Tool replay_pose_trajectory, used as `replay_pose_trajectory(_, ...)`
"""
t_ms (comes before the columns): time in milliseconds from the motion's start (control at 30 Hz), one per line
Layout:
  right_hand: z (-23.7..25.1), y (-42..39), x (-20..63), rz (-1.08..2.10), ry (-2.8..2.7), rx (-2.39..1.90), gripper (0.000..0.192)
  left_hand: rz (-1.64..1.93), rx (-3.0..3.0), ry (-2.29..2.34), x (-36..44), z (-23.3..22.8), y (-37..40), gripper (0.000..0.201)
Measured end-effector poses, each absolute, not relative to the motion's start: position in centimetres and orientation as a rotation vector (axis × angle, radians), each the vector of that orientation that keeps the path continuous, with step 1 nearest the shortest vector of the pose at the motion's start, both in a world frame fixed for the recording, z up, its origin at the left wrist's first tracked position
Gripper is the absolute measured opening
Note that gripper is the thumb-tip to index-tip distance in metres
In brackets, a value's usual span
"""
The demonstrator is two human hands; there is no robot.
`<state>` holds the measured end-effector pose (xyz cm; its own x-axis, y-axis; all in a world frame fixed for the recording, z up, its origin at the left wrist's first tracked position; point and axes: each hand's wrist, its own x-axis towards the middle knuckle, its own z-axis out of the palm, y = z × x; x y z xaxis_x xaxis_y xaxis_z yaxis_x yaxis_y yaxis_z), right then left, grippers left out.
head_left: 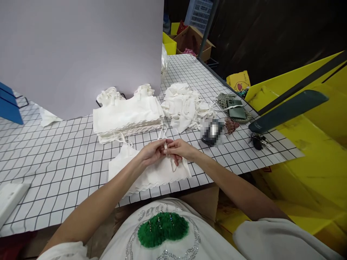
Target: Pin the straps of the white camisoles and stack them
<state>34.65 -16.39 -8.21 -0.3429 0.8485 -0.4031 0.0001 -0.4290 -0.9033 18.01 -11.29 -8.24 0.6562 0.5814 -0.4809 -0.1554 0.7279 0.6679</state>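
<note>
Right at the near edge of the gridded table [54,151], your two hands meet over a white camisole top [148,173] that lies flat in front of you. Your left hand [151,152] has its fingers curled in and pinched together on a thin white strap [165,145], which comes off the top's upper edge; the fingertips are closed on it, not spread. Your right hand [180,149] sits just beside the left one, touching it at the fingertips, and it's pinched shut too, on the same strap, with a bit of the strap looping down below the fingers. Both wrists rest low, over the fabric.

Just behind your hands there's a neat stack of folded white tops [127,117], and to its right a loose heap of white garments [184,106], not folded at all. Past the heap, near the table's right edge, you've got a dark green phone [236,110] on a small crocheted pouch, a blurred dark object [213,133] close to it, and a bunch of keys [258,141] nearer the corner. A big pale backdrop board [81,50] stands upright behind the stack. Yellow bins [320,119] sit off to your right, well apart from the top you're holding.
</note>
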Motion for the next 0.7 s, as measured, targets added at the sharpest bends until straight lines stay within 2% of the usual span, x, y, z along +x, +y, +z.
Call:
replay_pose_trajectory(133,-6.9,-18.2,34.8,1.928,-1.440,-1.240,0.039,0.481,0.558,0.832,17.9,-8.3,-10.9,0.023)
replay_pose_trajectory(300,-3.6,-20.6,35.8,1.748,-1.852,-1.125,0.025,0.536,0.494,0.905,18.2,-8.3,-10.4,0.027)
replay_pose_trajectory(433,-2.8,-18.8,36.2,1.823,-1.606,-1.065,0.029,0.464,0.556,0.905,18.0,-8.5,-9.8,0.026)
replay_pose_trajectory(533,-3.3,-16.1,36.5,1.760,-1.306,-1.111,0.034,0.329,0.839,0.967,16.8,-8.4,-8.6,0.030)
replay_pose_trajectory(700,-4.1,-12.0,37.3,1.703,-1.084,-1.128,0.039,0.644,1.271,1.138,14.8,-6.7,-7.0,0.027)
